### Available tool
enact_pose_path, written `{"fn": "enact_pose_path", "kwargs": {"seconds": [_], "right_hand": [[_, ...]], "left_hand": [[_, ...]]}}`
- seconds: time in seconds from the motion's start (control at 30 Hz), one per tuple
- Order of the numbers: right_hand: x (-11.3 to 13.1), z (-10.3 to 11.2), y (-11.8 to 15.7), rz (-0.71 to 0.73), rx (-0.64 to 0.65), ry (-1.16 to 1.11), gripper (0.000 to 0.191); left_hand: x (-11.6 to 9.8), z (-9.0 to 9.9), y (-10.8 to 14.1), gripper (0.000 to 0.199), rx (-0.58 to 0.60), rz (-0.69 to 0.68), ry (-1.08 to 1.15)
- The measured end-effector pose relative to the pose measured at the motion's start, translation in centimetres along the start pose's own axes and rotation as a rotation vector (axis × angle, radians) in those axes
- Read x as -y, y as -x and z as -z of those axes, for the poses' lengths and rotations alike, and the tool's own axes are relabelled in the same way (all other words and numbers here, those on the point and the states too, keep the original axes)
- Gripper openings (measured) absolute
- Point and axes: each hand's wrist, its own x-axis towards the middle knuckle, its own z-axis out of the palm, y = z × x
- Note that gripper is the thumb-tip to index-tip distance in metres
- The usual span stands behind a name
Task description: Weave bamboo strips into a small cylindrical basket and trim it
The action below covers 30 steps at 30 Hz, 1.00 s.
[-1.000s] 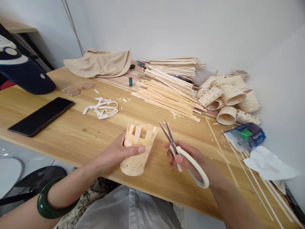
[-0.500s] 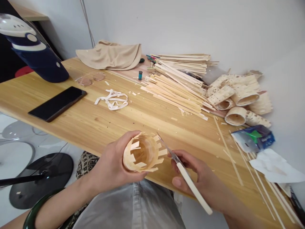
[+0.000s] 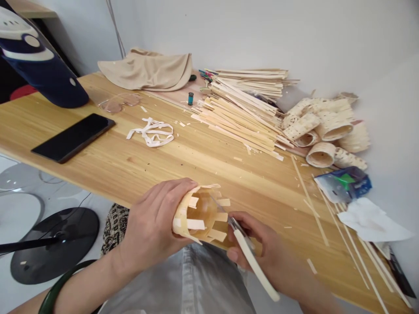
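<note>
Here, left hand (image 3: 152, 226): closed firmly around the woven wood-strip cup (image 3: 199, 213), fingers lying along its outer wall, with a dark green bangle (image 3: 62, 283) on the wrist.

Cup position: tilted on its side, held over the near edge of the table, its open end facing the right hand and loose strip ends jutting around the rim.

Right hand (image 3: 258, 257): curled narrowly around the cream-handled scissors (image 3: 252, 266).

Blades: pointing into the cup's mouth, close against the strip ends; whether they are parted is too hard to tell.

Tabletop: a pine table (image 3: 137, 168) bears a black smartphone (image 3: 73, 137) and a loose tangle of white strips (image 3: 151, 133) toward the left.

Far corner: a heaped stack of wood strips (image 3: 242, 115) lies beside several woven tubes (image 3: 322, 144), with a blue packet (image 3: 343, 185) and white paper (image 3: 371, 222) nearer the wall.
</note>
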Motion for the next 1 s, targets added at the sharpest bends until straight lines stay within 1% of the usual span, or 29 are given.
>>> {"fn": "enact_pose_path", "kwargs": {"seconds": [0.1, 0.2, 0.33, 0.4, 0.5, 0.6, 0.7, 0.8, 0.9, 1.0], "right_hand": [[-0.1, -0.9, -0.4, 0.027, 0.007, -0.081, 0.040], [-0.6, -1.8, -0.6, 0.061, -0.027, -0.133, 0.043], [-1.3, -2.8, -0.6, 0.080, -0.093, -0.148, 0.034], [-1.6, -3.1, -0.7, 0.091, -0.127, -0.113, 0.031], [-1.8, -3.3, -0.7, 0.114, -0.157, -0.050, 0.032], [-1.7, -3.3, -0.6, 0.167, -0.197, 0.019, 0.031], [-1.7, -3.4, -0.6, 0.243, -0.256, 0.067, 0.026], [-1.9, -3.3, -0.5, 0.343, -0.338, 0.126, 0.020], [-2.3, -3.1, -0.4, 0.354, -0.357, 0.207, 0.016], [-2.7, -2.8, -0.3, 0.373, -0.380, 0.268, 0.019]], "left_hand": [[-0.7, -0.1, 0.0, 0.056, 0.008, -0.002, -0.037], [-1.4, -0.1, 0.2, 0.053, 0.014, 0.063, -0.049], [-2.1, -0.2, 0.5, 0.054, 0.041, 0.140, -0.060], [-2.4, -0.2, 0.6, 0.053, 0.052, 0.167, -0.080], [-2.6, -0.2, 0.5, 0.051, 0.065, 0.182, -0.110], [-2.7, -0.3, 0.4, 0.051, 0.060, 0.184, -0.102], [-2.8, -0.4, 0.3, 0.055, 0.048, 0.198, -0.092], [-2.9, -0.5, 0.5, 0.061, 0.063, 0.265, -0.046], [-3.0, -0.6, 0.6, 0.070, 0.077, 0.317, 0.001], [-3.1, -0.9, 0.6, 0.074, 0.082, 0.330, 0.005]]}}
